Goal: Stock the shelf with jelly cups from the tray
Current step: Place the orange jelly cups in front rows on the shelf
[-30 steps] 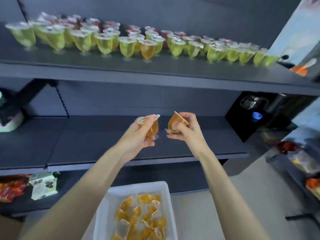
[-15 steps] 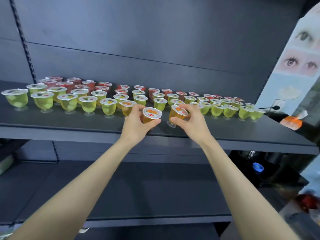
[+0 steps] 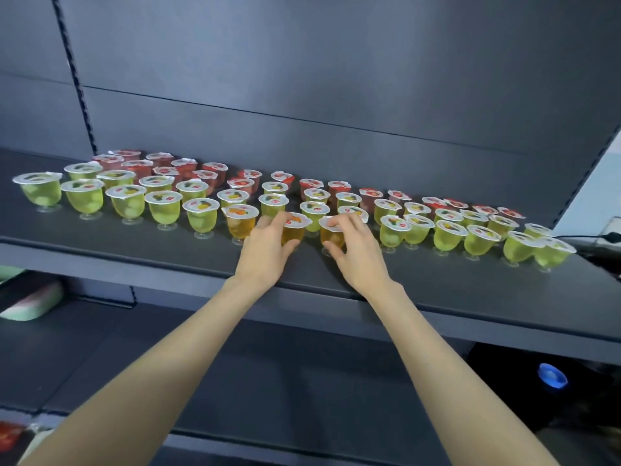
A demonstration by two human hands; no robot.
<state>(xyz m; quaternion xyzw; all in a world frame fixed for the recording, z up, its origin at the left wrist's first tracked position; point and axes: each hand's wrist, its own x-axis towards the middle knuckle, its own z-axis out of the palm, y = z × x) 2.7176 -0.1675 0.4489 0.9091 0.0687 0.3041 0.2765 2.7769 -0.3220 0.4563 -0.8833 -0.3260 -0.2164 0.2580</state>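
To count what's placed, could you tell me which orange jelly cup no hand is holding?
The leftmost orange cup, beside the green cups; the left hand and right hand each grip one of the other two.

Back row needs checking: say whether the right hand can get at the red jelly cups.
Probably not: the right hand grips an orange jelly cup, and green jelly cups stand before the red jelly cups.
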